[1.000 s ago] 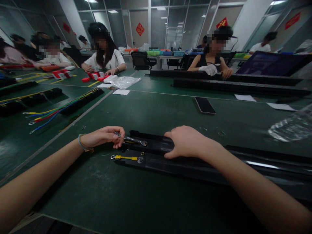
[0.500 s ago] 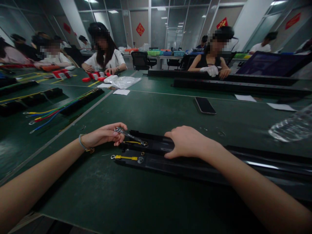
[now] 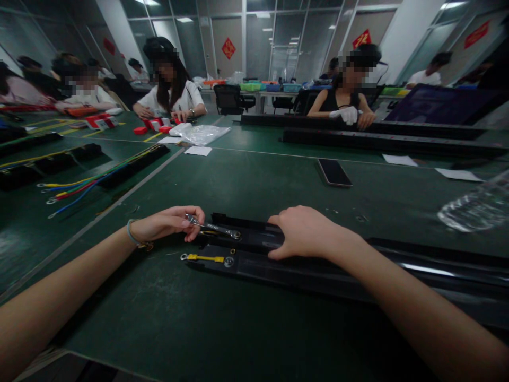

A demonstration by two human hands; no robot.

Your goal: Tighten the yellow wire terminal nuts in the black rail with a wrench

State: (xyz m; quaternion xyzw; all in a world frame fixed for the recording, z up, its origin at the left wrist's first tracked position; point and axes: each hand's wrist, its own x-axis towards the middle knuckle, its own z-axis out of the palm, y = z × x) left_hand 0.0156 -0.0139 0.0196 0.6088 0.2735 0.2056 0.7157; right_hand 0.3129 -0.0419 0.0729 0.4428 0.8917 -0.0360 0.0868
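Between the thumb and fingers of my left hand point(image 3: 170, 225) is the near end of a silver wrench point(image 3: 212, 227). Its far end sits on a fastener in the rear black rail point(image 3: 260, 236), beside a mostly hidden yellow wire. My right hand point(image 3: 304, 232) is wrapped over that rail, thumb toward me and fingers on the far side. A second black rail point(image 3: 270, 270) lies in front, with a short yellow wire point(image 3: 207, 258) bolted to its left end; the wire's ring terminal point(image 3: 184, 257) sticks out past the edge.
A phone point(image 3: 334, 172) lies beyond my hands, and a clear plastic bottle point(image 3: 475, 204) is at right. Coloured wires point(image 3: 75, 192) with ring terminals lie at left. Two co-workers point(image 3: 170, 90) sit across the green table point(image 3: 167, 313), near more black rails point(image 3: 382, 140) and a plastic bag point(image 3: 204, 134).
My left hand has swung the wrench's near end slightly down and toward me, its fingers now more curled. The wrench's far end stays on the fastener. My right hand has not moved.
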